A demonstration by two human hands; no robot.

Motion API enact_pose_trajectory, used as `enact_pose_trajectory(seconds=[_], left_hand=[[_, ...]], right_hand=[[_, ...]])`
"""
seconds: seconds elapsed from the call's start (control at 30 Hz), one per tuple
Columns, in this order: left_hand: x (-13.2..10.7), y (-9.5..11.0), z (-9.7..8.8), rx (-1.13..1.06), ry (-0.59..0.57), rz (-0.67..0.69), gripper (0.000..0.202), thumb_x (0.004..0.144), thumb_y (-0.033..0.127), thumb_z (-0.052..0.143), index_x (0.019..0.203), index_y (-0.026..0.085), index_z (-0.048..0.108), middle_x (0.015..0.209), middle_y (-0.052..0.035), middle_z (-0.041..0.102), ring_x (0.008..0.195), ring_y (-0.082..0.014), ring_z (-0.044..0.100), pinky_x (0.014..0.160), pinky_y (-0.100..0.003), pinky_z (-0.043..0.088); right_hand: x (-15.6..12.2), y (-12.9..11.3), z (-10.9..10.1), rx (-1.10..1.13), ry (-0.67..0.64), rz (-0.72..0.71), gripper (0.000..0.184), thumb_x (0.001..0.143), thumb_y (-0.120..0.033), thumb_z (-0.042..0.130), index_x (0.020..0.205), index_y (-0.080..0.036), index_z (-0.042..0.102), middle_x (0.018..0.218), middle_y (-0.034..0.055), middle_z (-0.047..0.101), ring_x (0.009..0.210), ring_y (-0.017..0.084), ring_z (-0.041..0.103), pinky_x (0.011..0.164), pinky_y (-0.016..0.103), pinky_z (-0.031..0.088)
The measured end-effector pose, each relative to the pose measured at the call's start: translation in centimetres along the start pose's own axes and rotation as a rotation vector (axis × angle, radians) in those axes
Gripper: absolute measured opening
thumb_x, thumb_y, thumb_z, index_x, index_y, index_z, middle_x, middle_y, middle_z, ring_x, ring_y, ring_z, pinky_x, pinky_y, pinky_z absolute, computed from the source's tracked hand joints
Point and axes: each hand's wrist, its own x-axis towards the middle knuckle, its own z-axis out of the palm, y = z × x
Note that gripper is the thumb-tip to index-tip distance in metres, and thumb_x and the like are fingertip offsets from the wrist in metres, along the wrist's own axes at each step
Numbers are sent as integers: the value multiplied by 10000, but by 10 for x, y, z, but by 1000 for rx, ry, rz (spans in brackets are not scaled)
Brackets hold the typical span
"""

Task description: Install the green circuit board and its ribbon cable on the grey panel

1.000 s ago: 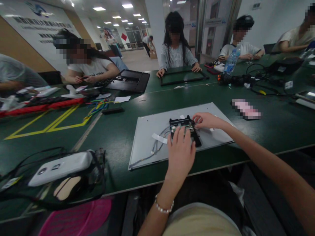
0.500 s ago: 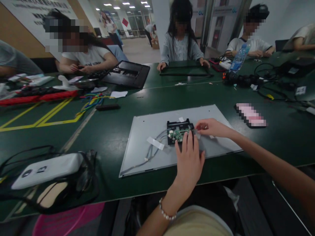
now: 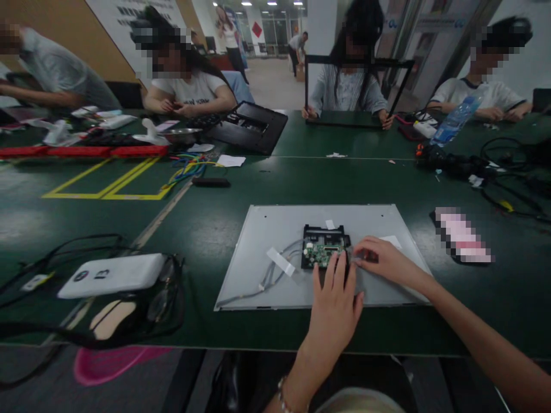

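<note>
A flat grey metal panel (image 3: 241, 261) lies on the green table in front of me. On it sits a black plastic frame (image 3: 306, 230) holding a green circuit board (image 3: 321, 252). My left hand (image 3: 336, 304) rests flat at the frame's near edge, its fingers stretched out over the board's lower side. At the frame's right side, my right hand (image 3: 383, 258) pinches with thumb and forefinger; what is between the fingertips is too small to make out. Grey cables (image 3: 267, 278) run from the board's left to the panel's front left corner, under a strip of white tape (image 3: 281, 261).
Right of the panel lies a phone (image 3: 467, 238). To the left are a white power bank (image 3: 112, 275), a mouse (image 3: 114, 318) and black cords. Across the table, a person holds a black rectangular frame (image 3: 359, 59); a black back cover (image 3: 253, 123) lies left of it.
The view has turned, so the panel sits lower and squarer to me. Both hands stay at the board. The person opposite has raised the black frame upright.
</note>
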Motion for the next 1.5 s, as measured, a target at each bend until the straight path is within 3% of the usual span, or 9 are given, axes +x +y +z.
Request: enact_pose_trajectory(seconds=[0.23,0.4,0.57,0.7,0.9,1.07,1.23,1.4,1.5], left_hand=[[-5,5,3,-1,22,9,517,942,387,398,1418,184,376,1543,-124,229,1431,-293,172,1101,-579,265],[-17,4,-11,-28,74,34,530,925,327,440,1432,202,348,1536,-108,254,1426,-290,188,1107,-575,256],[-37,-31,-30,-9,169,-150,446,920,258,437,1362,196,435,1482,-110,365,1393,-290,271,1108,-554,252],[-40,-64,-30,63,156,-280,389,899,187,438,1283,192,502,1374,-114,499,1322,-294,387,1071,-543,299],[-22,-84,-31,93,64,-252,288,917,150,385,1031,191,646,1050,-87,682,998,-238,621,980,-437,393],[-8,-104,-46,117,30,-208,288,903,155,406,939,196,689,925,-72,712,918,-220,648,997,-419,365],[-4,-128,-58,112,54,-147,286,896,151,412,934,216,688,993,-70,705,1051,-231,612,1025,-442,335],[-6,-139,-52,124,-30,-47,264,902,180,433,990,240,674,1023,-68,703,1149,-242,569,1071,-488,278],[-9,-146,-46,132,-72,-24,275,918,223,433,1102,243,636,1105,-74,680,1162,-242,557,1079,-508,261]], right_hand=[[-8,5,7,3,41,58,84,820,-211,559,852,-209,636,805,19,651,706,163,592,658,298,466],[-13,10,7,-37,97,68,122,802,-220,558,855,-205,667,833,30,682,747,174,626,687,305,487],[-27,26,-20,-185,218,146,144,804,-258,563,875,-210,678,872,45,704,768,193,647,712,336,508],[-37,45,-36,-286,270,254,155,811,-278,558,863,-204,684,849,62,708,775,215,658,714,360,516],[-35,50,-32,-415,243,289,222,827,-285,531,951,-188,687,893,79,699,783,222,651,711,358,506],[-19,29,-34,-458,293,190,305,860,-281,493,1101,-171,645,1010,98,671,842,225,638,769,376,501],[19,1,-26,-433,144,-61,326,880,-323,511,1165,-206,618,1170,88,626,1077,254,572,930,409,449],[67,-10,-6,-459,0,-192,332,865,-308,556,1167,-188,622,1199,106,609,1099,264,554,952,410,428],[84,-7,4,-407,-23,-186,267,853,-301,580,1085,-197,664,1135,97,640,1049,255,574,918,399,441]])
